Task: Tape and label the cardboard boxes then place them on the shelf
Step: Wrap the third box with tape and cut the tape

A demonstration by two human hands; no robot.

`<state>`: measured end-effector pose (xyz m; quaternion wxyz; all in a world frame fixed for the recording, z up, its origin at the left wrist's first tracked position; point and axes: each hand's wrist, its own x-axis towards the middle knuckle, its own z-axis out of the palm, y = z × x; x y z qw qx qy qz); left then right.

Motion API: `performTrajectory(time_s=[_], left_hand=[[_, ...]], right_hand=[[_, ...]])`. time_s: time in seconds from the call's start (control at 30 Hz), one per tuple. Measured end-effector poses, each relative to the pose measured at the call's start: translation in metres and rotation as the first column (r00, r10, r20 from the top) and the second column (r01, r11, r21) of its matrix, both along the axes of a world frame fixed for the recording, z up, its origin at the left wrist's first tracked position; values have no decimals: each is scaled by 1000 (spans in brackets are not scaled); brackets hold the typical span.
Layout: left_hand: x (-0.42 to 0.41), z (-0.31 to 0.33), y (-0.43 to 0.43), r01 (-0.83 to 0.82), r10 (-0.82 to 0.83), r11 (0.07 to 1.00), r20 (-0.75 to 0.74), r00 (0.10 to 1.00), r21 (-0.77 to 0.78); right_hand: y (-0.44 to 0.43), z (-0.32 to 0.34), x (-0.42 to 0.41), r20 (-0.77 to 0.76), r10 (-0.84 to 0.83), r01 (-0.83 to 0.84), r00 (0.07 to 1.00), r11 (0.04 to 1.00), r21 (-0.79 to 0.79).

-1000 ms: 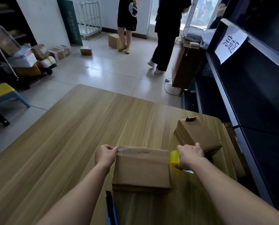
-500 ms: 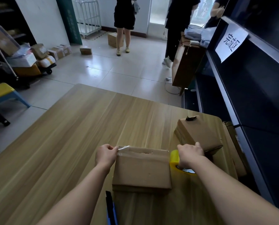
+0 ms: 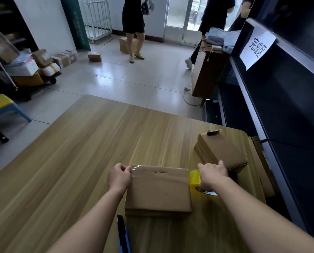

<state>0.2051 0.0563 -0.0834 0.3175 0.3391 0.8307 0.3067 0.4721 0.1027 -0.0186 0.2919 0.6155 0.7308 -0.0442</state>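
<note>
A small cardboard box (image 3: 159,190) lies on the wooden table (image 3: 79,161) in front of me. Clear tape (image 3: 137,168) runs across its far top edge. My left hand (image 3: 118,177) pinches the tape's free end at the box's far left corner. My right hand (image 3: 212,175) grips a yellow tape roll (image 3: 195,178) at the box's right side. A second cardboard box (image 3: 222,150) lies tilted just beyond my right hand. The dark shelf (image 3: 280,125) with a white paper sign (image 3: 256,49) stands along the right.
A blue and black pen-like tool (image 3: 123,234) lies on the table near me. Flat cardboard (image 3: 262,167) leans at the table's right edge. Two people (image 3: 134,24) stand on the tiled floor beyond, near a box (image 3: 124,44), a cabinet (image 3: 207,70) and a loaded cart (image 3: 30,70).
Both hands hold nearly the same place at the box. The tape end at the left corner has lifted slightly. The people in the background have walked toward the door.
</note>
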Motion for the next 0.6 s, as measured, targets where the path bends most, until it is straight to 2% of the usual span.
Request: performTrajectory(time_s=[0.27,0.6], left_hand=[[7,1,-2,91,-77,993,-165,983,76],[4,-8,3,-47,47,999,4,999,-11]], right_hand=[[-4,0,-1,-11,0,0,1000,1000,3],[-4,-4,-1,-27,-29,29,999,1000,-5]])
